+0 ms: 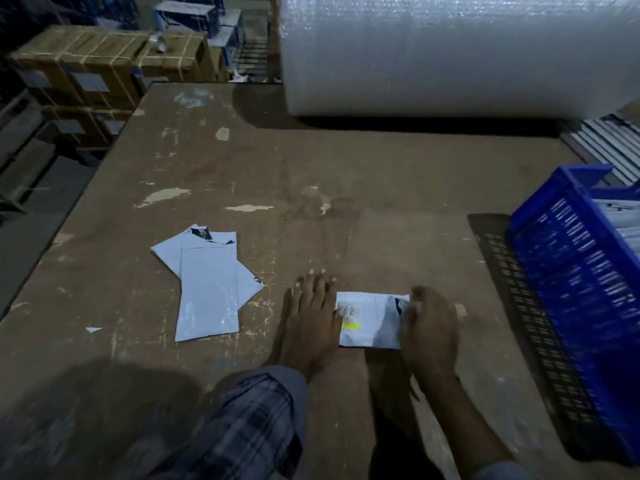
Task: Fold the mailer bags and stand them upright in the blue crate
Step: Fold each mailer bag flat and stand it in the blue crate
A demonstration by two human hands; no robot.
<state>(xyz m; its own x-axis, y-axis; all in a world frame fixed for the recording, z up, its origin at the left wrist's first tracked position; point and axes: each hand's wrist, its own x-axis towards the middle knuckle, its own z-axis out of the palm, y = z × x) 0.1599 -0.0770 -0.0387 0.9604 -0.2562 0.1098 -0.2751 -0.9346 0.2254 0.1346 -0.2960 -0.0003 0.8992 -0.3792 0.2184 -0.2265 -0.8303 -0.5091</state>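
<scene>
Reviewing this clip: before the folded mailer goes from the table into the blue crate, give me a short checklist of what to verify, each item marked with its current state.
1. Folded mailer bag lies flat on the wooden table: ok.
2. Right hand has a hold on it: ok, fingers curl over its right edge.
3. Left hand is off the bag so it can be lifted: not ok, the flat hand rests at its left edge.
4. Blue crate sits near the right hand: ok.
5. Free room in the crate: cannot tell, only pale bags behind its wall show.
6. Unfolded mailer bags lie away from the lift path: ok, they are left of both hands.
</scene>
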